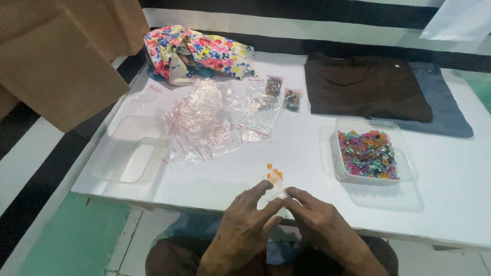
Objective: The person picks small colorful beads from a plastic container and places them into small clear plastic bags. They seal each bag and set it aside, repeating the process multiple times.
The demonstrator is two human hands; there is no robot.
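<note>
Clear small bag point(274, 188) with orange beads point(274, 173), pinched between left hand point(244, 230) and right hand point(321, 225) fingertips at counter point(266, 153) edge.

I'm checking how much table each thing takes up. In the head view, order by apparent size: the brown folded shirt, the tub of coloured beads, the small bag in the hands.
1. Brown folded shirt
2. Tub of coloured beads
3. Small bag, held by the left hand and right hand, though nearest the camera.

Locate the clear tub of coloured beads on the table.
In the head view, the clear tub of coloured beads sits on the table's right side, just in front of the folded brown garment.
</note>
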